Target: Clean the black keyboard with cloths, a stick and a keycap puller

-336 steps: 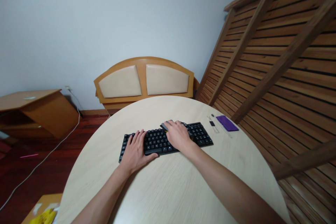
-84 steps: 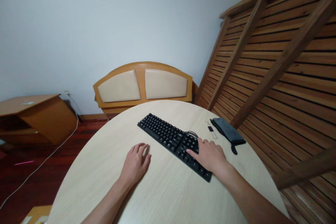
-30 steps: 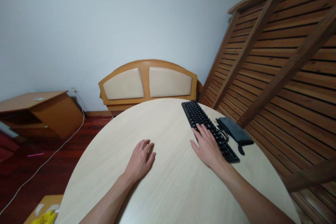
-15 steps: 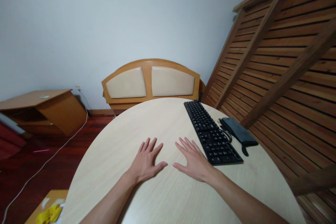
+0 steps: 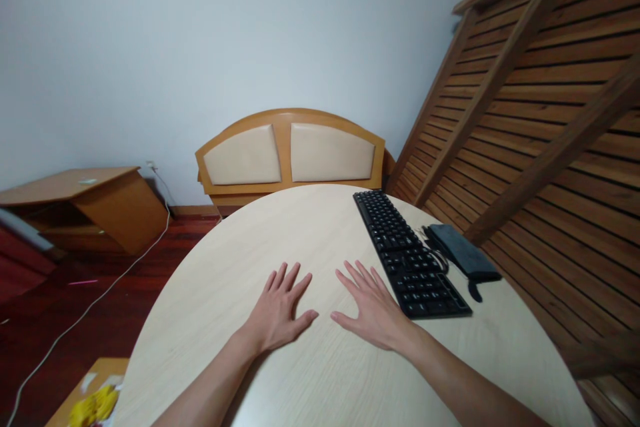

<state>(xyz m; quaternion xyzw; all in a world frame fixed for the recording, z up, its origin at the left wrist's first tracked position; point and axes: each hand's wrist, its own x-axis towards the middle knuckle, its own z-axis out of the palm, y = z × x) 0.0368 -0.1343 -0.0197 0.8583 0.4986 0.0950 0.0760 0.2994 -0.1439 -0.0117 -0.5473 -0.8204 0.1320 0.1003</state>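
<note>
My left hand (image 5: pixel 278 310) rests palm down on the pale round table (image 5: pixel 225 260), its fingers spread and holding nothing. Opposite it, my right hand (image 5: pixel 373 310) lies the same way, fingers apart, with a narrow gap between the two thumbs. Just right of my right hand is a black keyboard (image 5: pixel 400 247), set lengthwise away from me. Its near part is close to my right hand; I cannot tell whether they touch. Past the keyboard lies a dark grey pouch (image 5: pixel 465 253) with a black strap and a cable beside it.
Leaning slatted wood panels (image 5: pixel 525 147) stand along the table's right side. Behind the table is a padded headboard (image 5: pixel 290 150). A low wooden cabinet (image 5: pixel 120 210) is at left, with a white cable (image 5: pixel 95 303) across the floor. Something yellow (image 5: pixel 95 407) sits at lower left.
The view has shifted slightly, so the keyboard, pouch and panels appear a little further right. Both hands stay flat in nearly the same place.
</note>
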